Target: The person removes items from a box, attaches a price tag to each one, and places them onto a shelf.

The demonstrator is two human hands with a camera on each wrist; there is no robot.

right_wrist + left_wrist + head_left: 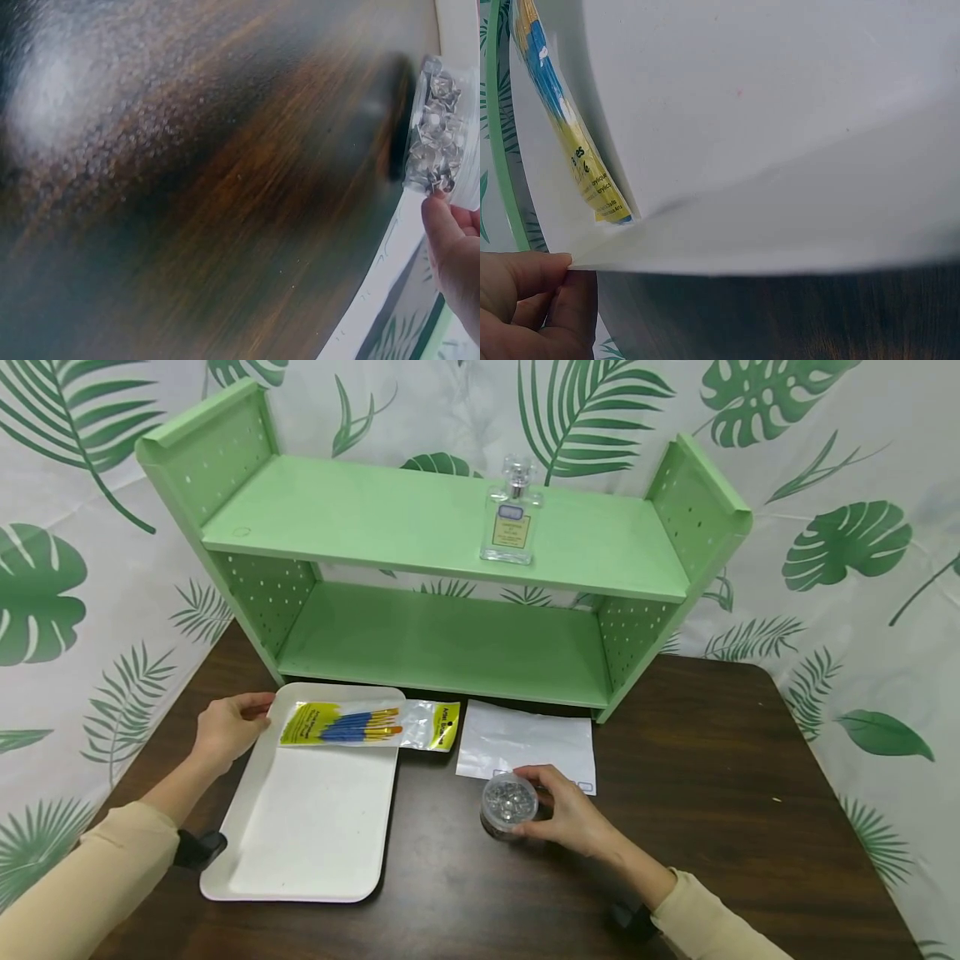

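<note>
My left hand (228, 727) pinches the upper left rim of a white tray (315, 835) between thumb and fingers; the left wrist view shows the same pinch at the tray's corner. Across the tray's far end lies a packet of blue-handled paintbrushes (360, 725), its right end reaching past the tray's rim. My right hand (566, 814) grips a round clear jar (508, 802) from its right side, thumb at the near edge and fingers at the far edge. Crumpled silvery pieces (436, 135) show through the jar's wall in the right wrist view. Their exact kind is unclear.
A green two-level shelf (450, 631) stands at the back of the dark wooden table (712, 810). On its upper board is a glass perfume bottle (510, 522). A flat white plastic bag (528, 739) lies before the shelf, just beyond the jar.
</note>
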